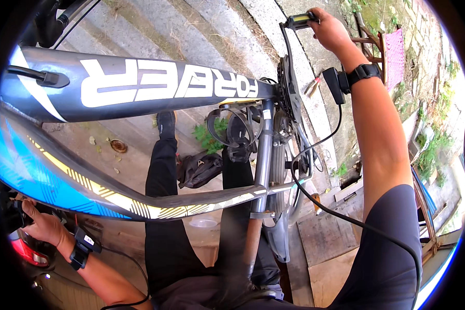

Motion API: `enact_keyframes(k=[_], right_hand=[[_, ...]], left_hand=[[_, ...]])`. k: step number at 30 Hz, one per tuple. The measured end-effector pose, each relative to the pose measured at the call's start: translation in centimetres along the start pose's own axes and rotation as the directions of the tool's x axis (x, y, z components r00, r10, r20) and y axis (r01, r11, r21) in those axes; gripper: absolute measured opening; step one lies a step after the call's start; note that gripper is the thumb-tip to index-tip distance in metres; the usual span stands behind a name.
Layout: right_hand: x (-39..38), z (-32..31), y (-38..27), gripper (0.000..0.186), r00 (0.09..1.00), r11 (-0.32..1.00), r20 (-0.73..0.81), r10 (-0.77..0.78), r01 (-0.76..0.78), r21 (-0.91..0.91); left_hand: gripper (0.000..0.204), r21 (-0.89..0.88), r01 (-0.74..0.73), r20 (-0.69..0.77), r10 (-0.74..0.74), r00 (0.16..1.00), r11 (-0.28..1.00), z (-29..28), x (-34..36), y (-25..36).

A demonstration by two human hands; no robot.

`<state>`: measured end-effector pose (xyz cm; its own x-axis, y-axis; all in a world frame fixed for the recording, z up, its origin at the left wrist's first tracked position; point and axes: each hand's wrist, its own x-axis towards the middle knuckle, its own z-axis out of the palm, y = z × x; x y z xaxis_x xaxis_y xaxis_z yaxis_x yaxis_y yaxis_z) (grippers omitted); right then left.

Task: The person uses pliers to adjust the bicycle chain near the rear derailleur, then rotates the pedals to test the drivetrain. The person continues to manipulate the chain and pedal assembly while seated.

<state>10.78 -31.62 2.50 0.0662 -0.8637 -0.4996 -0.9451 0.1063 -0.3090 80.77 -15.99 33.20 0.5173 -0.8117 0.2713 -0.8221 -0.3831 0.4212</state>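
Observation:
A bicycle frame crosses in front of me, its thick dark tube (pixel 165 82) beyond its blue and yellow tube (pixel 88 186). At the far right, my right hand (pixel 330 32) is closed around the outer end of a black pedal (pixel 298 21). From that pedal the crank arm (pixel 288 44) runs down to the dark chainring (pixel 289 88). My left hand (pixel 40 223) closes on a black part (pixel 16 217) at the bicycle's front end, low on the left; its fingers are partly hidden and the part's kind is unclear. Black devices with cables are strapped to both wrists.
A black bottle cage (pixel 235 126) juts from the frame. My legs in black trousers (pixel 163 175) stand below it. A dark bag (pixel 200 169) and a green weed (pixel 212 135) are on the paving. Far right stands a pink-topped stool (pixel 393 59); a red car light (pixel 30 252) shows lower left.

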Motion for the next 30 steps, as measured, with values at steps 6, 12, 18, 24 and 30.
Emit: enact_keyframes(k=[6, 12, 18, 24, 30], right_hand=[[-1.9, 4.5, 5.7, 0.032, 0.93, 0.959, 0.245, 0.274, -0.284, 0.005], [-12.5, 8.0, 10.6, 0.028, 0.749, 0.852, 0.423, 0.51, -0.509, -0.124], [-25.5, 3.5, 7.8, 0.018, 0.761, 0.855, 0.575, 0.301, -0.482, 0.19], [-28.6, -6.7, -2.9, 0.013, 0.756, 0.874, 0.585, 0.294, -0.46, 0.155], [-21.8, -13.4, -12.0, 0.017, 0.953, 0.985, 0.287, -0.103, 0.058, 0.162]], left_hand=[[0.046, 0.134, -0.059, -0.014, 0.062, 0.998, 0.989, -0.6, 0.5, -0.5], [0.049, 0.45, -0.098, 0.034, 0.093, 0.995, 0.888, -2.4, 0.8, -2.6], [0.046, 0.159, -0.028, -0.031, 0.034, 0.999, 0.987, 0.0, 0.2, 0.9], [0.041, -0.07, -0.002, 0.015, 0.003, 1.0, 0.998, -0.4, 0.9, -0.2], [0.039, -0.345, 0.064, 0.175, -0.003, 0.985, 0.936, -2.4, 1.7, -4.3]])
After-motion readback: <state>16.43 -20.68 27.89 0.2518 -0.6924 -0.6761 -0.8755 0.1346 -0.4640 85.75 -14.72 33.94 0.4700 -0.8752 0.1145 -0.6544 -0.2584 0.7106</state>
